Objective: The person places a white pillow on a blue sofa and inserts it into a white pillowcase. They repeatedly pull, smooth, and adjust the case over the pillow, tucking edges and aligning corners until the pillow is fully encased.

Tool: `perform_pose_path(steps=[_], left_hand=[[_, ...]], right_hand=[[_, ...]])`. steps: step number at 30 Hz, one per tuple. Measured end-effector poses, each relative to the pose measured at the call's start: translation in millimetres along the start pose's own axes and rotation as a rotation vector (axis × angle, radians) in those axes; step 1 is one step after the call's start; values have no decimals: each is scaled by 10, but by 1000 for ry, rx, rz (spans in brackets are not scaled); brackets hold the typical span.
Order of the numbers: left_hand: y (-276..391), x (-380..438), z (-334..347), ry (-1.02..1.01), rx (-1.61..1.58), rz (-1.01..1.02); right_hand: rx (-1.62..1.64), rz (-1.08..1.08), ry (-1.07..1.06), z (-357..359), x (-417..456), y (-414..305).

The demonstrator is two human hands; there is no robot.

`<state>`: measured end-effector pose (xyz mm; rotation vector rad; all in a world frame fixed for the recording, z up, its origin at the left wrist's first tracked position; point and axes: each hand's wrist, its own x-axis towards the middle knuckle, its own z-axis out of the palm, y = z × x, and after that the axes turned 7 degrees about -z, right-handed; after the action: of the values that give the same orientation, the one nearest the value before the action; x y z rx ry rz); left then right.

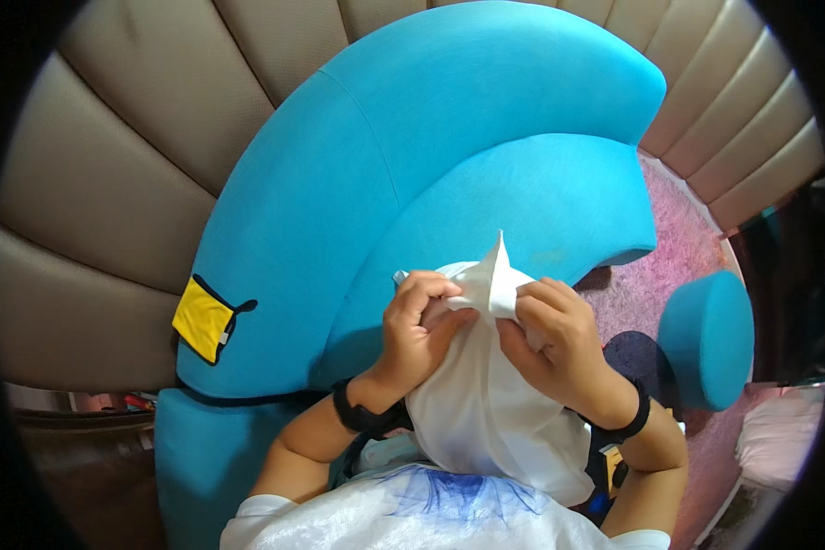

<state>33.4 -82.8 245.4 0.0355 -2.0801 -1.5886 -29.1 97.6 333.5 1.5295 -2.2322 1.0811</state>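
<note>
A white cloth garment hangs from both hands in front of my body, its upper edge folded into a pointed peak. My left hand pinches the folded edge on the left between thumb and fingers. On the right, my right hand grips the same edge close to the peak, its fingers curled over the fabric. Black bands circle both wrists. The lower part of the garment lies against my white shirt with a blue pattern. Which part of the garment is held, I cannot tell.
A curved blue sofa stands ahead, with a yellow cloth with black trim on its left part. To the right are a round blue stool and a pink rug. A padded beige wall curves behind the sofa.
</note>
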Motion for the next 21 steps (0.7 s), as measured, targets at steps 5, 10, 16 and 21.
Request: perform_pose_path(steps=[5,10,16,21], left_hand=[[75,-125,-268,-15,117,207],[190,-63,-291,-207,212,331],[128,31,-339,-171,122,325],[209,16,-327,-202,-138,277]], right_hand=[[159,-148,-11,-83,-11,-208],[247,-138,-161,-26,-107,-369],[111,10,-78,-213,-122,-297],[-33,125,-195,-172,-120,-95]])
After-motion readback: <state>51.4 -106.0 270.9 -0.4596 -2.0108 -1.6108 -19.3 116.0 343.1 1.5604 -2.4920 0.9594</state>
